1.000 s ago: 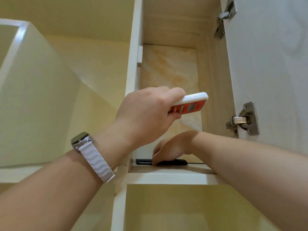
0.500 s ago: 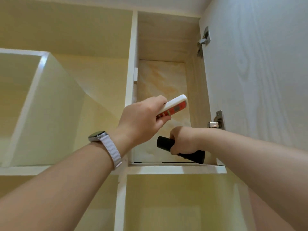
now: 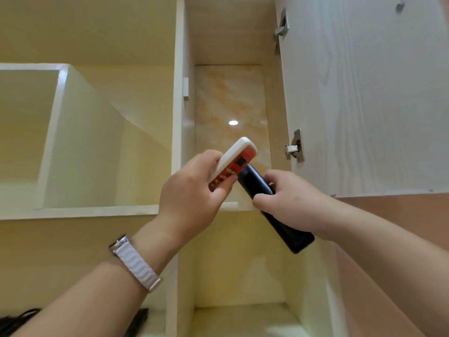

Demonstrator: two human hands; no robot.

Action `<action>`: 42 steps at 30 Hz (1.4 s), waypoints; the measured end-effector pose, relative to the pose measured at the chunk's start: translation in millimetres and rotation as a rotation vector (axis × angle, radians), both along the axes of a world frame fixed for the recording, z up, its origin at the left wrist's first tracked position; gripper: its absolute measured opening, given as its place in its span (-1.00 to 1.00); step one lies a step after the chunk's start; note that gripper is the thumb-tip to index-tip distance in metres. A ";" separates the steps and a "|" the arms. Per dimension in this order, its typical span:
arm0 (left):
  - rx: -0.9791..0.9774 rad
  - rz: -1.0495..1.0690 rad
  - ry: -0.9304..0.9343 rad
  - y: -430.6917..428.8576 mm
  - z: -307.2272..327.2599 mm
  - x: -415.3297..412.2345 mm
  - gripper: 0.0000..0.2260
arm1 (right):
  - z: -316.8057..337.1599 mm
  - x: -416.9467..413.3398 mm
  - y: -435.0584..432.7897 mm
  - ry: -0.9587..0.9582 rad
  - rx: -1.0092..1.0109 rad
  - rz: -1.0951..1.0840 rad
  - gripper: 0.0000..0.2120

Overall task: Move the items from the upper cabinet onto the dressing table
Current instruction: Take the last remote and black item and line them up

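Though close together, left fingers [image 3: 222, 187] curled round white-red remote [image 3: 239, 160], right fingers [image 3: 263, 203] round black remote [image 3: 292, 235].

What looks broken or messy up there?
Nothing looks broken or spilled. The left hand holds a white and red remote, the right hand a black remote, and their tips overlap in view.

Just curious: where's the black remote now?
Head view, right of centre: the right hand grips the black remote, its top end beside the white remote in the left hand.
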State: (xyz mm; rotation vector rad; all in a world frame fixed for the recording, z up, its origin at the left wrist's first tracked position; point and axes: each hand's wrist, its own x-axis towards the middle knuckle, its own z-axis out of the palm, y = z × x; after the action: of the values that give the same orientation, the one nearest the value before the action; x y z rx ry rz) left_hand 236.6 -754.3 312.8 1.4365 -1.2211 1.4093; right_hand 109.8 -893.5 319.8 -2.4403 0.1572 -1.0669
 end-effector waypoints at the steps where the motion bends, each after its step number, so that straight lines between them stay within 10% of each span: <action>1: -0.008 -0.018 0.032 1.7 -9.4 -2.0 -0.85 | -7.4 -2.2 -0.2 -0.019 0.013 0.015 -0.89; 14: -0.062 -0.338 0.585 -14.4 -142.6 -29.2 -0.83 | -143.5 -31.0 -12.6 -0.127 0.371 0.044 -0.87; 42: 0.687 -1.152 1.271 24.7 -365.2 -38.7 -0.80 | -357.2 -84.5 151.9 0.025 0.763 -0.873 -0.79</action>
State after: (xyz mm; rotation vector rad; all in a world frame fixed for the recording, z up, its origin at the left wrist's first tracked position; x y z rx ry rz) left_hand 197.9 -729.6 -52.4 1.2013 -1.2106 -0.7160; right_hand 25.3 -741.6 -37.4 -1.6542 1.4397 -1.0093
